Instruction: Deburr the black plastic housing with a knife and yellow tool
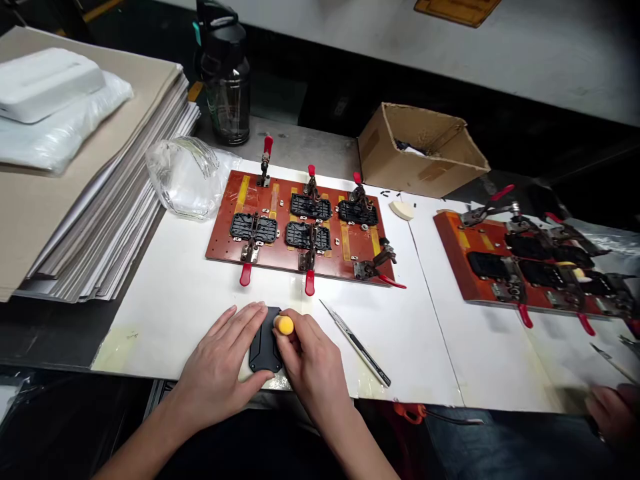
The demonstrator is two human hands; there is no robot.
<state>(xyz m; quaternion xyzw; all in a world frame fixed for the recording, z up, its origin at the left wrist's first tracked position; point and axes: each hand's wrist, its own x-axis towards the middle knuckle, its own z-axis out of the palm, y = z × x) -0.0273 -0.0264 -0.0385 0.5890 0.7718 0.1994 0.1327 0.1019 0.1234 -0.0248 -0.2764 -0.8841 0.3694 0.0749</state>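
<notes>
A dark grey plastic cover (265, 353) lies on the white sheet at the table's front edge. My left hand (220, 360) grips it, fingertips on its upper left part and thumb at its lower edge. My right hand (313, 357) is closed around a small tool with a rounded yellow end (285, 325), held at the cover's right edge; the tool's lower part is hidden. Right of that hand lies a utility knife (357, 343). Beyond both hands sits a reddish-brown fixture board (280, 257) with red-handled toggle clamps and several black plastic parts (307, 235).
A second fixture board (453, 260) and another person's hand (613, 410) are at right. Behind stand a cardboard box (410, 163) and a dark water bottle (227, 93). A tall cardboard stack (125, 187) and a plastic bag (183, 180) are left. A cream sponge (401, 211) lies near the box.
</notes>
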